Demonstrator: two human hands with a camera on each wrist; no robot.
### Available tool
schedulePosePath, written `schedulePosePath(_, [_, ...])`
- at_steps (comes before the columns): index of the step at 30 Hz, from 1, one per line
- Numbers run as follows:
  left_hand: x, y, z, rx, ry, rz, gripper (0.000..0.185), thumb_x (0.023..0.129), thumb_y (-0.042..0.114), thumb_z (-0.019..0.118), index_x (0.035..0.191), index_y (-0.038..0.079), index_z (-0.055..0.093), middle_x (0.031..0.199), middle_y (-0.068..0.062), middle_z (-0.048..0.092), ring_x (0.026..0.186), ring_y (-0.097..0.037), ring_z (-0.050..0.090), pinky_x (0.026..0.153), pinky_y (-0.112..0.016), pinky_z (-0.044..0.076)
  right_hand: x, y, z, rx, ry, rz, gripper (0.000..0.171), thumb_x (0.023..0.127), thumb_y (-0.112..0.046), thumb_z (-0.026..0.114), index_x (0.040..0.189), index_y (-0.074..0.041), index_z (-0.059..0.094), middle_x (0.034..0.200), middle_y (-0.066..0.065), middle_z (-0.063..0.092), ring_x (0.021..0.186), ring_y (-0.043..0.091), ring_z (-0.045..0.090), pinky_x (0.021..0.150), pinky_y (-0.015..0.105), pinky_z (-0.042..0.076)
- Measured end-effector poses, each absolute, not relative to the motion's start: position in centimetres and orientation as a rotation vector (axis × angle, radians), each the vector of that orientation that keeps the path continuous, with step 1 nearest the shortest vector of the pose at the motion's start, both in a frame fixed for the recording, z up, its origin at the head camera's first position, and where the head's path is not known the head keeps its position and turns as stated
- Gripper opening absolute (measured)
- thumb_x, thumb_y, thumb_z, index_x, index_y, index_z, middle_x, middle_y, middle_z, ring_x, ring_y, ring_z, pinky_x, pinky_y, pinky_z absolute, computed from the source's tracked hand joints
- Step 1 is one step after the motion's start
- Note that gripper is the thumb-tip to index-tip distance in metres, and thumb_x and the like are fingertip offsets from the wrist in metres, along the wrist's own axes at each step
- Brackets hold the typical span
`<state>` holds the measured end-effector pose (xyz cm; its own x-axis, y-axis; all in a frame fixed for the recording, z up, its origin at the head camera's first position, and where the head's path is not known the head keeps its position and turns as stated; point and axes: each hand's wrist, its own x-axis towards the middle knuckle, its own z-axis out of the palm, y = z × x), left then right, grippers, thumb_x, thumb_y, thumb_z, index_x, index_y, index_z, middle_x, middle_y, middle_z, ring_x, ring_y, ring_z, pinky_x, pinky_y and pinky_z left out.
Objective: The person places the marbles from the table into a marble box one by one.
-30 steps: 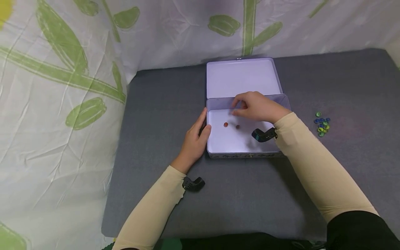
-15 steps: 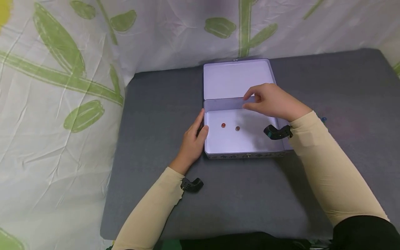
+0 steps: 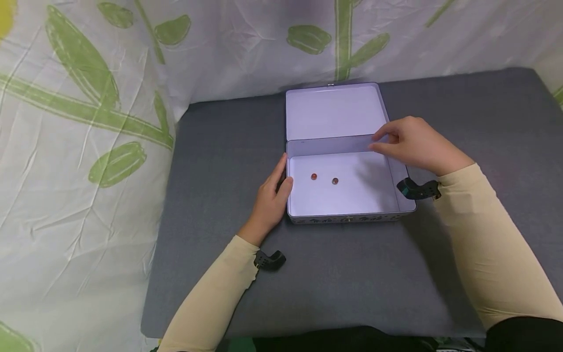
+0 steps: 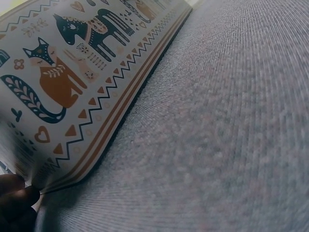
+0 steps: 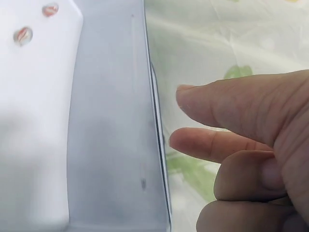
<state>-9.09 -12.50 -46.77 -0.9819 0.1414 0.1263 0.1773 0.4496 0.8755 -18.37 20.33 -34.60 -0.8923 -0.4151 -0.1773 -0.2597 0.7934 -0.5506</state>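
Note:
A hinged tin box (image 3: 352, 198) stands with its lid (image 3: 334, 111) laid back; its inside is pale lilac. Two small glass marbles lie on its floor: an orange-red one (image 3: 313, 176) and a brownish one (image 3: 335, 181), both with red swirls in the right wrist view. My left hand (image 3: 269, 198) rests against the box's left side, fingers extended, thumb at the rim. Above the right back part of the box hovers my right hand (image 3: 415, 144). Its thumb (image 5: 217, 99) and index finger (image 5: 212, 145) are apart with nothing between them, the other fingers loosely curled.
The box stands on a grey cloth-covered table (image 3: 220, 161). Its outer wall (image 4: 96, 58) carries printed animals. A white curtain (image 3: 246, 54) with green leaves hangs behind and to the left. My right forearm (image 3: 497, 244) crosses the table's right part.
My right hand has moved right, from over the middle of the box to its right back part. The blue, green and yellow marbles at the right are now hidden behind the arm. My left hand stays put.

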Motion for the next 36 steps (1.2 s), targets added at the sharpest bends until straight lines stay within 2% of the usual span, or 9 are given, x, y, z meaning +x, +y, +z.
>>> schedulePosePath(7, [-9.2,-12.8,-46.5,-0.302,-2.641,-1.595,0.061,0.111,0.035,0.043,0.169,0.02,0.027,0.172,0.001,0.029,0.158,-0.013,0.027,0.128,-0.038,0.024,-18.1,22.4,-34.4,-0.422,2.717,-0.787,0.037,0.101,-0.036,0.069,0.122,-0.006,0.077,0.056,0.001,0.043,0.052,0.016,0.037,0.052,0.034,0.036])
schedulePosePath(18, [-8.5,-12.9,-46.6,-0.298,-2.655,-1.584,0.061,0.11,0.035,0.045,0.168,0.021,0.03,0.169,-0.003,0.035,0.156,-0.018,0.032,0.127,-0.043,0.029,-16.8,25.7,-36.3,-0.32,2.719,-0.832,0.042,0.104,-0.041,0.064,0.125,-0.006,0.075,0.058,0.002,0.039,0.05,0.015,0.034,0.052,0.035,0.035])
schedulePosePath(26, [-8.5,-12.5,-47.0,-0.286,-2.654,-1.592,0.061,0.11,0.037,0.045,0.168,0.024,0.03,0.169,0.0,0.035,0.156,-0.014,0.032,0.127,-0.04,0.029,-16.2,28.3,-37.7,-0.259,2.737,-0.816,0.047,0.104,-0.042,0.065,0.128,-0.003,0.073,0.064,0.005,0.048,0.052,0.017,0.038,0.051,0.035,0.036])
schedulePosePath(36, [-8.9,-12.7,-47.0,-0.318,-2.624,-1.577,0.062,0.11,0.035,0.045,0.168,0.021,0.029,0.17,0.003,0.033,0.156,-0.012,0.03,0.127,-0.037,0.027,-15.9,30.8,-39.1,-0.234,2.76,-0.786,0.046,0.104,-0.038,0.066,0.129,0.0,0.072,0.072,0.007,0.057,0.054,0.017,0.041,0.05,0.034,0.035])
